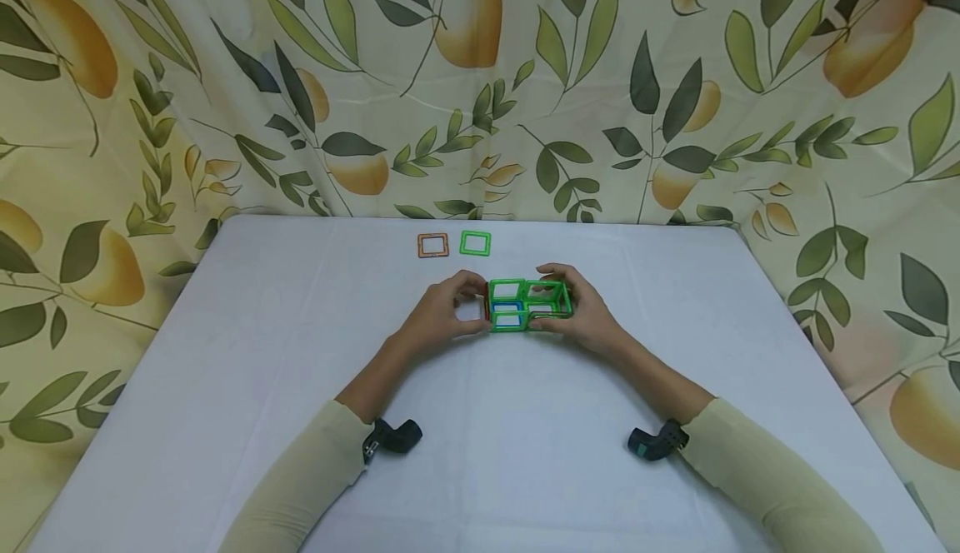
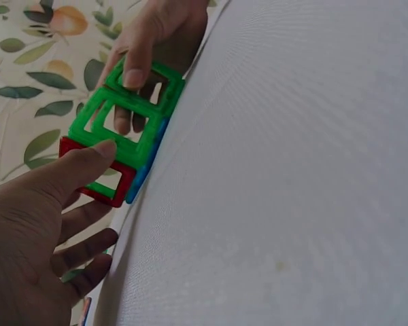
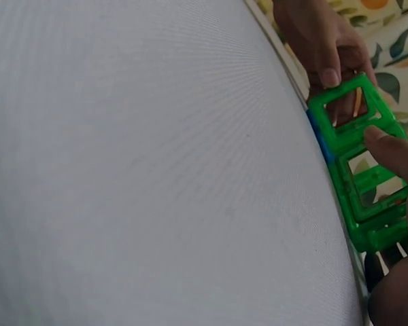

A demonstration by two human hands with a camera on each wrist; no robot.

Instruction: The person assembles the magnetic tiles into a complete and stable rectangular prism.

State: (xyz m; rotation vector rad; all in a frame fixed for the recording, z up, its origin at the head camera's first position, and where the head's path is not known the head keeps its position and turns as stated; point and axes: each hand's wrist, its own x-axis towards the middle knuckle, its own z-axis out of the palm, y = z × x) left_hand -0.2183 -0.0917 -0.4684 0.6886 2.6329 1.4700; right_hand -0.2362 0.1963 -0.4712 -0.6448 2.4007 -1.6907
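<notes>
A box-like structure of magnetic tiles (image 1: 510, 300), mostly green open-centred squares, sits on the white table between both hands. At its left end stands a red tile (image 2: 126, 182), and a blue tile (image 3: 319, 136) lies along its underside. My left hand (image 1: 444, 310) grips that left end, its thumb on the green edge and fingers behind the red tile. My right hand (image 1: 592, 313) holds the right end, with the thumb on the near green face and fingers around the far side. Parts of the right fingers show through the tile openings in the left wrist view.
Beyond the structure, an orange square tile (image 1: 432, 236) and a green square tile (image 1: 476, 233) lie flat near the far edge of the white-covered table (image 1: 495, 436). A leaf-and-fruit patterned curtain (image 1: 465, 120) hangs behind it. Each wrist wears a small black camera.
</notes>
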